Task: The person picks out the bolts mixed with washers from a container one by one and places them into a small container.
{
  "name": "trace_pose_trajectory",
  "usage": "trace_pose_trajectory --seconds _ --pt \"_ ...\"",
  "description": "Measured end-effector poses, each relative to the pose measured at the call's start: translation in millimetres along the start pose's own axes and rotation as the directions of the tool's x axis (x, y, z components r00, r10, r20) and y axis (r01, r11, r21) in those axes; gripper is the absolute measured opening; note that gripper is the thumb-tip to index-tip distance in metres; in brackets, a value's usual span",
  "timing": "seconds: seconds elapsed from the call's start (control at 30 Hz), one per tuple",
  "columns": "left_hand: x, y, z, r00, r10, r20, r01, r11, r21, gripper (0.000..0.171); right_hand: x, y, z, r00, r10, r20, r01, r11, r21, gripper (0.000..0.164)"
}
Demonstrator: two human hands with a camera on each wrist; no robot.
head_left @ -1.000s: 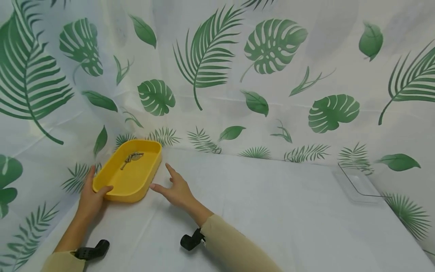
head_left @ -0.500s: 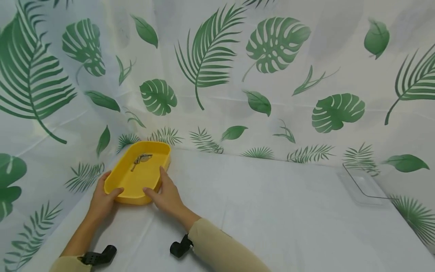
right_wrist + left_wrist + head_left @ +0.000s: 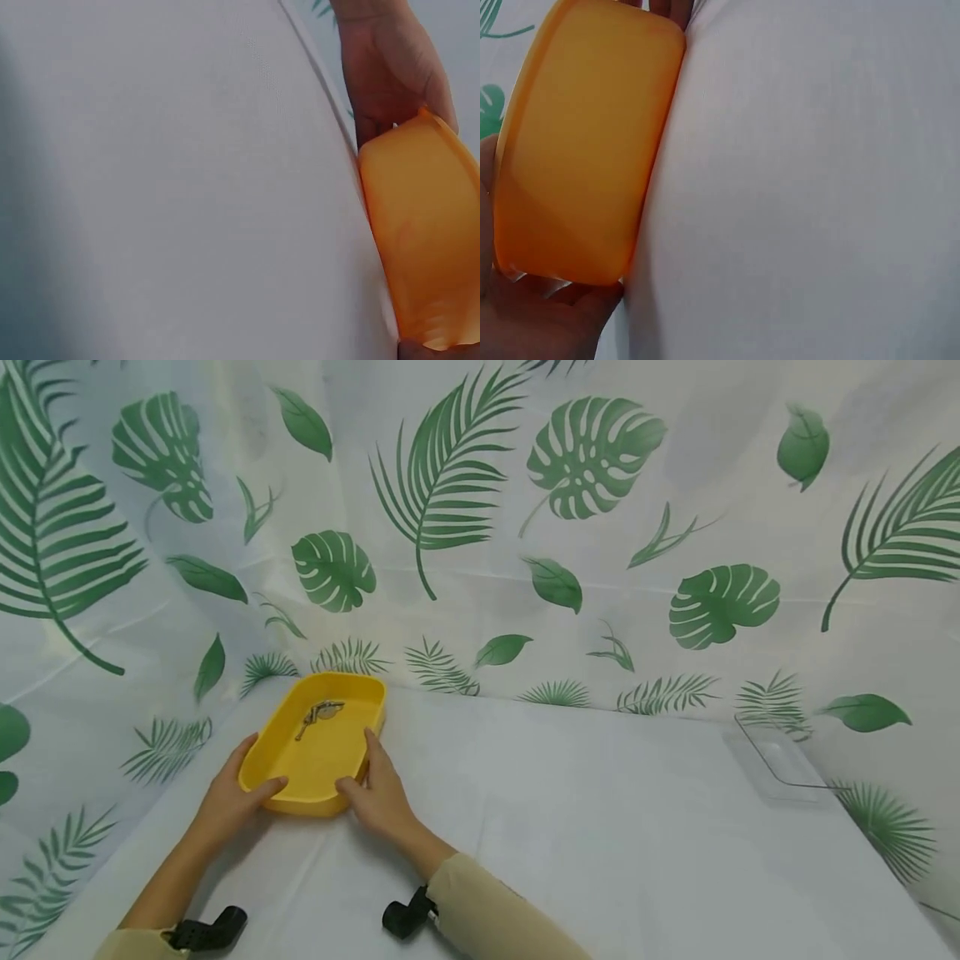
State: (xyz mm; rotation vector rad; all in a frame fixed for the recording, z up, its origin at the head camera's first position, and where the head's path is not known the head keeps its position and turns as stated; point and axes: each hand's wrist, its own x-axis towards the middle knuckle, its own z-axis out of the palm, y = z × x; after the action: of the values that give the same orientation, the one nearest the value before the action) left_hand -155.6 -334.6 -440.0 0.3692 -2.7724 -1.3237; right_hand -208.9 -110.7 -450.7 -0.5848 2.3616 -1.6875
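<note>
A shallow yellow tray (image 3: 311, 768) with rounded corners lies at the left of the white-covered table. My left hand (image 3: 231, 797) grips its near left corner, thumb over the rim and fingers along the outer wall. On the near right side my right hand (image 3: 381, 797) holds it the same way, thumb on the rim. Small metal pieces that look like keys (image 3: 322, 710) lie on the tray's floor toward the far end. In the left wrist view the yellow tray's wall (image 3: 592, 142) fills the left side; in the right wrist view the tray (image 3: 420, 225) is at the right edge.
A clear, low plastic container (image 3: 780, 764) stands at the table's far right, with a thin bent wire (image 3: 783, 774) across it. White cloth with green leaves (image 3: 480, 527) rises behind the table (image 3: 570, 827) and at the left.
My right hand has moved in to the tray and taken hold of its near right side. The tray, with my left hand on it, has shifted a little to the right.
</note>
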Motion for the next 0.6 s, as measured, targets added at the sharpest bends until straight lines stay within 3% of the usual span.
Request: trace_pose_trajectory --seconds 0.17,0.43,0.6 --pt "-0.2 6.6 10.9 1.000 0.009 0.026 -0.009 1.000 -0.004 0.103 -9 8 -9 1.000 0.004 -0.022 -0.003 1.000 0.020 0.084" --pt "-2.2 35.0 31.4 0.996 -0.009 0.083 0.005 0.999 0.047 0.116 -25 23 -36 0.997 -0.037 -0.068 0.038 0.999 0.017 0.082" --pt "-1.7 43.4 48.5 0.993 -0.005 0.115 -0.002 0.998 0.064 0.118 -34 33 -53 0.996 -0.058 -0.071 0.063 0.995 0.078 0.082"
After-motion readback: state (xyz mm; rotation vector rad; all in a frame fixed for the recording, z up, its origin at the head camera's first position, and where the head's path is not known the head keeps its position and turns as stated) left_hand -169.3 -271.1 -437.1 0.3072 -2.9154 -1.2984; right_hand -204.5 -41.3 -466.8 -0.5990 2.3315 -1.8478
